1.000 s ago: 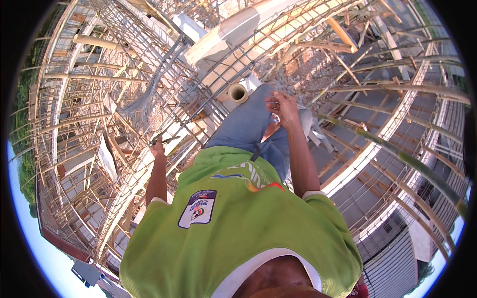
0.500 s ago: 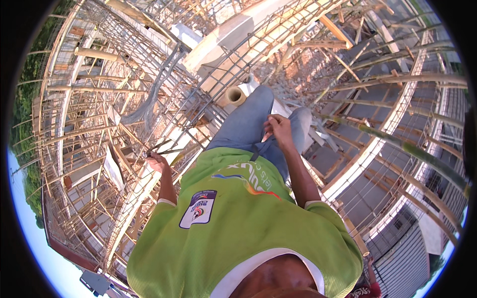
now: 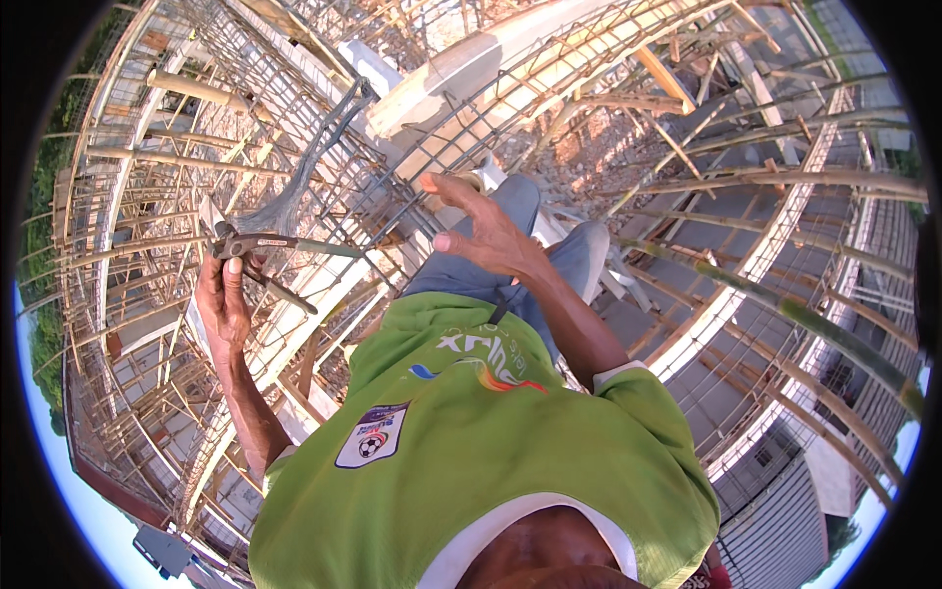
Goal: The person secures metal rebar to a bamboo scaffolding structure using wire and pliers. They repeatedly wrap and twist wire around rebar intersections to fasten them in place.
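Observation:
My left hand (image 3: 225, 299) is closed around the jaw end of a pair of pincers (image 3: 299, 243). Their two handles point right and stand apart, with thumb and fingers pinching near the pivot. Reaching forward over my lap, my right hand (image 3: 496, 236) has its thumb and fingers spread and holds nothing. Beyond its fingertips runs a rebar cage (image 3: 471, 130), a grid of steel bars and stirrups; I cannot tell whether the fingers touch it. A grey bundle of tie wire (image 3: 309, 177) drapes over the bars between my hands.
Wooden formwork boards (image 3: 442, 79) line the cage ahead. A pipe end (image 3: 478, 181) shows behind my right hand. Bamboo poles (image 3: 814, 304) cross at the right, and a timber lattice (image 3: 137, 285) fills the left. Rubble lies far below. A corrugated metal sheet (image 3: 785, 520) is at lower right.
My left hand has risen forward and left, bringing the pincers into plain sight. My right hand has left my lap, moved forward and left, and spread its fingers.

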Demonstrator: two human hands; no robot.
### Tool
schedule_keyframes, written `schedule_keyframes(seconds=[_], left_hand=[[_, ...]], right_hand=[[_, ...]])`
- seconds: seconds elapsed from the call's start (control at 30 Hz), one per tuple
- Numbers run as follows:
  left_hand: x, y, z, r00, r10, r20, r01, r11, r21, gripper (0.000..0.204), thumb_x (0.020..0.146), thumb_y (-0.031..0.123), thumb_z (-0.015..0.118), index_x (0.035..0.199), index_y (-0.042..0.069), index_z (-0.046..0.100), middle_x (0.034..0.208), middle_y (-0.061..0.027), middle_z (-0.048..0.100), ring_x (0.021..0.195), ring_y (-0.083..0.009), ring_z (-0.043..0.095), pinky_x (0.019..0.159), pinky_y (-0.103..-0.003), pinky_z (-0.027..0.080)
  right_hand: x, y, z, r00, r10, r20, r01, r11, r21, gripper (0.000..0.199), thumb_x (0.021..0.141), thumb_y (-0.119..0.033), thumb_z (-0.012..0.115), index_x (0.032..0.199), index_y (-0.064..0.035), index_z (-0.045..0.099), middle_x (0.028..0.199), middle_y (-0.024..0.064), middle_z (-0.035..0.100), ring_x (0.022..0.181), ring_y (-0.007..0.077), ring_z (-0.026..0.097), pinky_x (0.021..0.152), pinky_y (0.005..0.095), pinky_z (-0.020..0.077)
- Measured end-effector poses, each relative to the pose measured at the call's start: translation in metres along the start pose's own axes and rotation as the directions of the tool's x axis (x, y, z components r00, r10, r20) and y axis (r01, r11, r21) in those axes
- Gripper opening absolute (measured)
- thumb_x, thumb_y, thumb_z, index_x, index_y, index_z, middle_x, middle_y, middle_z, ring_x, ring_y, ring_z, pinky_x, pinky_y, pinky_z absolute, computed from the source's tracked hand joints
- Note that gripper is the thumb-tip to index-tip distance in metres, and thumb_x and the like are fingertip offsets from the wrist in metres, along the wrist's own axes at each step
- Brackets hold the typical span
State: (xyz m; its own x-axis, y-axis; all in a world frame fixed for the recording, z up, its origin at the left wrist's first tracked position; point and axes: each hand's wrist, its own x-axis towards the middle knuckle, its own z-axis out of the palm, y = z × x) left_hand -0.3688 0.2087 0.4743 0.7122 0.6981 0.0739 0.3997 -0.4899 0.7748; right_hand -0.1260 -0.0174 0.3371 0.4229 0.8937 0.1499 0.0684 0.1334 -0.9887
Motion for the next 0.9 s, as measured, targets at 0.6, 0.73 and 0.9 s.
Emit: schedule_keyframes(seconds=[0.6,0.73,0.9], left_hand=[[0.046,-0.011,0.413,0.686,-0.549,0.477,0.667,0.214,-0.713,0.041,0.101,0.041,0.044,0.115,0.004,0.054,0.101,-0.0057,0.059,0.098,-0.0136,0.057,0.087,-0.033,0.048],[0.076,-0.028,0.483,0.385,-0.776,0.499,0.681,-0.127,-0.722,0.066,0.098,0.055,0.030,0.140,0.004,0.037,0.142,-0.0125,0.041,0.127,-0.0238,0.043,0.106,-0.042,0.032],[0.100,-0.025,0.506,0.445,-0.704,0.553,0.381,-0.410,-0.829,0.075,0.096,0.058,0.031,0.150,0.007,0.026,0.153,-0.0126,0.029,0.135,-0.0230,0.033,0.111,-0.041,0.022]], right_hand=[[-0.067,-0.004,-0.120,0.578,0.761,-0.296,-0.812,0.574,-0.108,0.034,0.076,-0.007,0.059,0.108,0.0049,0.060,0.089,0.0121,0.066,0.080,0.0181,0.063,0.073,0.0303,0.0511],[-0.044,0.039,-0.176,0.567,0.758,-0.321,-0.802,0.422,-0.422,0.023,0.082,-0.011,0.060,0.101,0.0031,0.062,0.093,0.0110,0.068,0.077,0.0172,0.063,0.071,0.0298,0.0498],[0.025,0.037,-0.193,0.333,0.941,-0.061,-0.928,0.316,-0.199,0.022,0.088,-0.013,0.060,0.105,0.0014,0.058,0.098,0.0138,0.069,0.086,0.0213,0.069,0.072,0.0334,0.0543]])
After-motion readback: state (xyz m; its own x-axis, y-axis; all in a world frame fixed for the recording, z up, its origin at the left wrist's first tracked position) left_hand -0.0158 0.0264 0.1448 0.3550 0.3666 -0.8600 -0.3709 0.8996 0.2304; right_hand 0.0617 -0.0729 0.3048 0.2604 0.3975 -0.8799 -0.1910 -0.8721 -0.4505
